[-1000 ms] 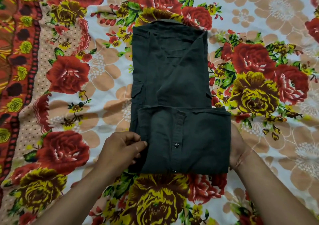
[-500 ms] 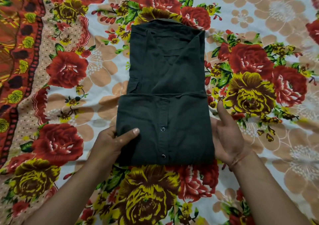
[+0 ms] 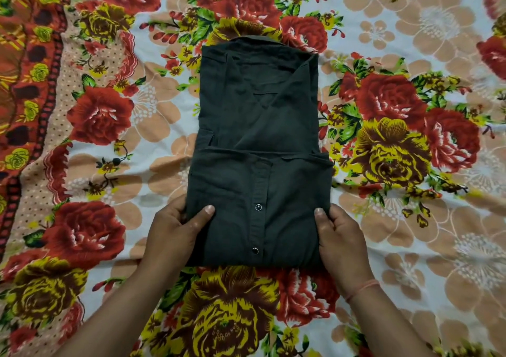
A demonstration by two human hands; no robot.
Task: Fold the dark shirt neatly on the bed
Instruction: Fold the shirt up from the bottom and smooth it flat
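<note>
While hands (image 3: 257,236) grip it, shirt (image 3: 260,137) lies between.

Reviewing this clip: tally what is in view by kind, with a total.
Shirt: 1
Snap buttons on the shirt: 2
Hands, left hand and right hand: 2
Wrist thread: 1
Bedsheet: 1
Total: 7

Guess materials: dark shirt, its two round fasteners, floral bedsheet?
Dark charcoal folded shirt: matte woven fabric, probably cotton; soft creases, no sheen. Two round fasteners: shiny rims suggest metal snaps, though plastic is possible. Floral printed bedsheet: thin woven cloth, likely cotton; fine wrinkles, flat printed colour.
</note>
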